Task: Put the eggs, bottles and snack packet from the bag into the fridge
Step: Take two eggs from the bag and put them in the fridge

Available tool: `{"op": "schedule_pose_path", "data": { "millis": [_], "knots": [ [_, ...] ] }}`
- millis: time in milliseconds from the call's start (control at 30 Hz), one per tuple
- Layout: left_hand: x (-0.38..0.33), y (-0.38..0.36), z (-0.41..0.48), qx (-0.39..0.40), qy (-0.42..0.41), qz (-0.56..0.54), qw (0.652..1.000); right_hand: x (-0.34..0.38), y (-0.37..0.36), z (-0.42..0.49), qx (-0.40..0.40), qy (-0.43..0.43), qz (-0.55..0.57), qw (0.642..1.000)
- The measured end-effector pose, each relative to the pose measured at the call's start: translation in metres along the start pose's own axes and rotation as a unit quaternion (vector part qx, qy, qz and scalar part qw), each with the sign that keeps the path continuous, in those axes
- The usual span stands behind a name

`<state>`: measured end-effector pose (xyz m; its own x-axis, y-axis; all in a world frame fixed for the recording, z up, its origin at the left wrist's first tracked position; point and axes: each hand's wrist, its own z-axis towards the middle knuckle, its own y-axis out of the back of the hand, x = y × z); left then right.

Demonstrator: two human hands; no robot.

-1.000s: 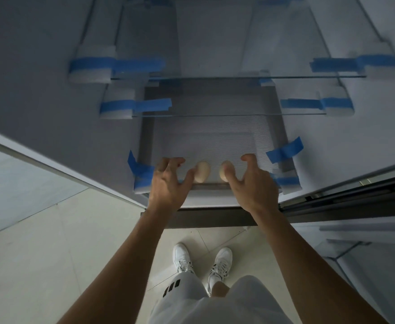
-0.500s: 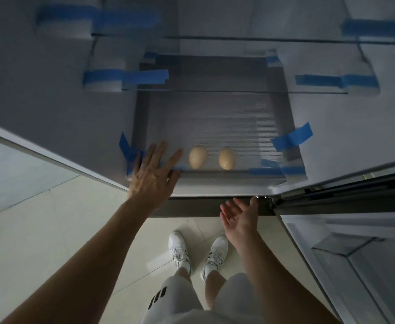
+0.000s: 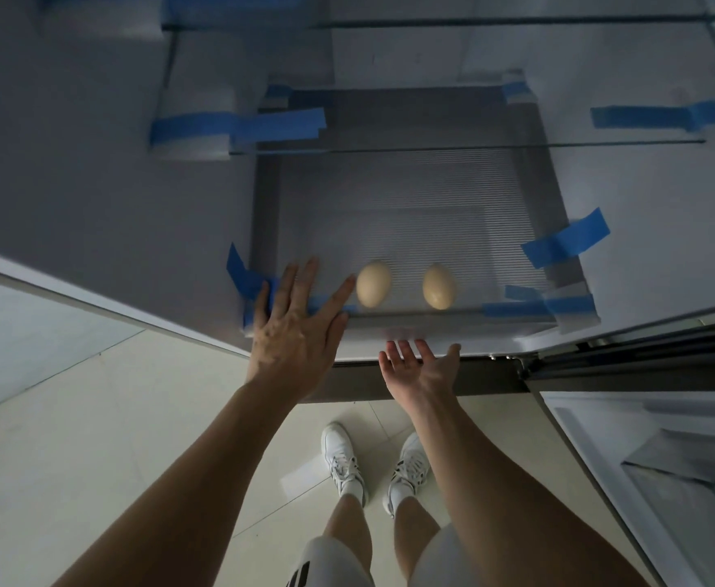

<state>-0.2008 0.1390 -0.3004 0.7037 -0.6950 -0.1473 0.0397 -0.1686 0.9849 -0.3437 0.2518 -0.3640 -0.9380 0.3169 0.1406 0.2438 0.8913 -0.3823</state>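
Observation:
Two pale beige eggs lie side by side on the ribbed bottom shelf of the open fridge, near its front edge: the left egg and the right egg. My left hand is spread flat over the shelf's front left corner, its thumb tip just beside the left egg. My right hand hangs palm up below the shelf's front lip, fingers apart and holding nothing. No bag, bottles or snack packet are in view.
Glass shelves sit above the bottom shelf, held with blue tape and white foam blocks. The fridge door stands open at the right. My white shoes stand on the pale tiled floor below.
Both hands let go of the eggs, which now lie on the shelf. My right hand drew back below the shelf edge and turned palm up; my left hand opened flat.

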Motion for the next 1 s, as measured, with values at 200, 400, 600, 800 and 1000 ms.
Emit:
{"op": "schedule_pose_path", "data": {
  "millis": [200,400,600,800,1000],
  "knots": [
    [0.000,0.003,0.000,-0.001,-0.005,-0.016,1.000,-0.003,0.012,0.004,0.011,0.002,0.003,1.000],
    [0.000,0.008,0.000,0.024,-0.009,-0.011,1.000,-0.018,0.050,-0.006,0.016,0.021,0.013,1.000],
    [-0.004,0.014,-0.002,0.038,0.002,-0.015,0.999,-0.028,0.086,-0.020,-0.036,0.014,0.038,0.999],
    [-0.008,0.016,0.000,0.049,0.019,0.003,0.999,-0.031,0.134,-0.036,-0.074,0.004,0.025,0.997],
    [-0.010,0.016,-0.003,0.052,0.024,0.022,0.998,-0.040,0.174,-0.055,-0.085,-0.013,0.027,0.996]
  ]
}}
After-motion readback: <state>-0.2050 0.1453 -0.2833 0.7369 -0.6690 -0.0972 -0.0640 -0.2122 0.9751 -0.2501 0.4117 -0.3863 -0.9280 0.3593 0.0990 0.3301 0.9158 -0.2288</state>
